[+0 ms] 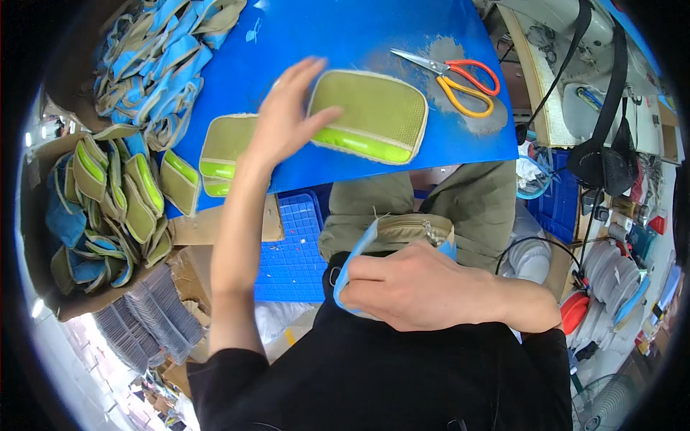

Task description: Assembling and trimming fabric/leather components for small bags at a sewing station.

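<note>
The left hand is spread, thumb over the edge of a green panel; contact is unclear. The right hand grips a blue-edged khaki piece above the lap. The left forearm partly hides a second panel. Scissors lie to the right; leftward are a filled carton and heaped blue strips. The tabletop is blue, worn grey near the scissors, a blue crate below.
</note>
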Available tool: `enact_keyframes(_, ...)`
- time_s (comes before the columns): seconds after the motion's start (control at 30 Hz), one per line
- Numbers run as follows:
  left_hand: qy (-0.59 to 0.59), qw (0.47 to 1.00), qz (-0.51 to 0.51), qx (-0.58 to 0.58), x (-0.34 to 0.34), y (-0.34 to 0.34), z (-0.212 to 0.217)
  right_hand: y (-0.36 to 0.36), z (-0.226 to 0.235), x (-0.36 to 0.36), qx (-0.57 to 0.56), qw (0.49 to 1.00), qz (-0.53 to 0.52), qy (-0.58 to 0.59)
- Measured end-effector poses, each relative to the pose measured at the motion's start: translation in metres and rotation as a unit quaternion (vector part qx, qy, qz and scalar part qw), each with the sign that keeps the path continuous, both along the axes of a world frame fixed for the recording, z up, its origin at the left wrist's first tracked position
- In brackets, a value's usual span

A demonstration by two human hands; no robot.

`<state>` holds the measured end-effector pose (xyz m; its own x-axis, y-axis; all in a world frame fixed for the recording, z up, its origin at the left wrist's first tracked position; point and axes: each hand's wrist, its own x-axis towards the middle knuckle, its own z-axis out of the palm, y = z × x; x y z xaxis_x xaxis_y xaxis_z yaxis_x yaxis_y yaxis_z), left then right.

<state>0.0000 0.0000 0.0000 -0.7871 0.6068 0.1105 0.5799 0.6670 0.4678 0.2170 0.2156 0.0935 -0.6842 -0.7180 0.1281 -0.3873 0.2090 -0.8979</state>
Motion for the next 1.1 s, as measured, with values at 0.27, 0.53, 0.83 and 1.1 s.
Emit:
enact_keyframes(0.27,0.055,0.987,-0.054,-0.140,-0.037,0.041,-0.016,0.012,0.006,0.006,0.057,0.997,-0.045,0.021)
enact_keyframes(0.53,-0.013,0.870,0.080,0.486,-0.016,0.040,0.090,0.015,0.020,-0.085,-0.131,0.940,-0.275,0.156)
enact_keyframes(0.83,0.230,0.910,0.014,0.345,0.000,0.031,0.168,-0.016,-0.018,-0.128,0.070,0.918,-0.197,0.338)
enact_keyframes(1.1,0.206,0.942,-0.084,0.252,-0.035,0.118,0.144,0.192,0.046,-0.096,0.090,0.650,-0.615,0.439)
